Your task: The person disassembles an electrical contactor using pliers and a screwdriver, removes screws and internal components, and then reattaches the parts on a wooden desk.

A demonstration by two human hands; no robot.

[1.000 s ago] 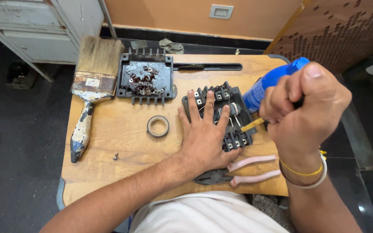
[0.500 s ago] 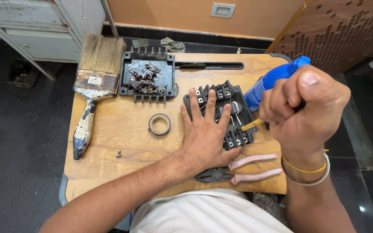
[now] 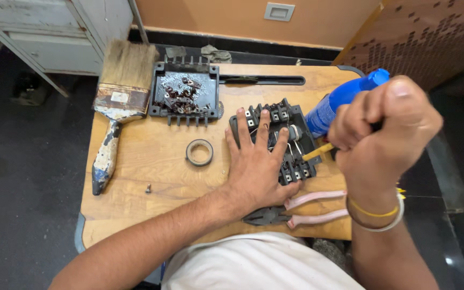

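Head view: looking down on a small wooden table (image 3: 135,156), both hands over a black switch block (image 3: 291,139).
Left hand (image 3: 256,166): flat, fingers spread, pressing on the block's left half — same spot as half a second ago.
Right hand (image 3: 382,131): fisted tight around a blue-handled screwdriver (image 3: 339,102), yellow shank angled down into the block's right side; fist sits a touch higher and closer to the lens than before.
Block: right of table centre, under the left palm, unmoved.
Pliers (image 3: 296,209): pink grips, lying near the front edge just below the left hand — as earlier.
Tape roll (image 3: 199,152): left of the block, apart from it, unchanged.
Tray (image 3: 183,94): black, holding small screws and parts, at the back.
Brush (image 3: 116,107): wide, paint-crusted, along the left side.
Screw (image 3: 148,188): loose, alone near the brush handle.
Change overall: barely any; slight shift of view only.
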